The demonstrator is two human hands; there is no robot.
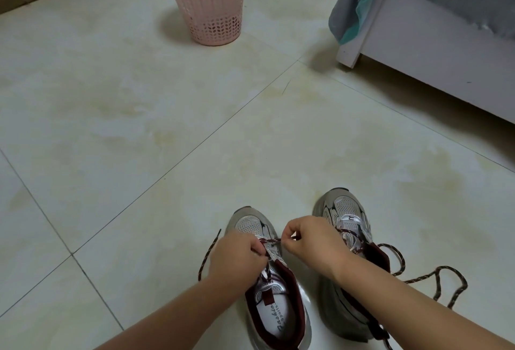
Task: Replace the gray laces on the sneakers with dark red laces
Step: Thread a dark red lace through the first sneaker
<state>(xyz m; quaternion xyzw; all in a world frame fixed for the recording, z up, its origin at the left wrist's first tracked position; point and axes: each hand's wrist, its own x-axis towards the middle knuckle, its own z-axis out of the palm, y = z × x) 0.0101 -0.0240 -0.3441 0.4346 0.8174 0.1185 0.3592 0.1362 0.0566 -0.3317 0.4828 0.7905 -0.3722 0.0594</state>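
Two mesh sneakers point(278, 280) on glossy floor tiles point(139, 126), your left hand point(237, 255) and right hand point(309, 241) each pinching one speckled dark red lace point(271, 240), one perforated pink basket point(206, 1) beyond.

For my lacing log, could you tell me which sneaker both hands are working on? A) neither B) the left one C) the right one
B: the left hand and right hand both pinch the dark red lace over the left sneaker.
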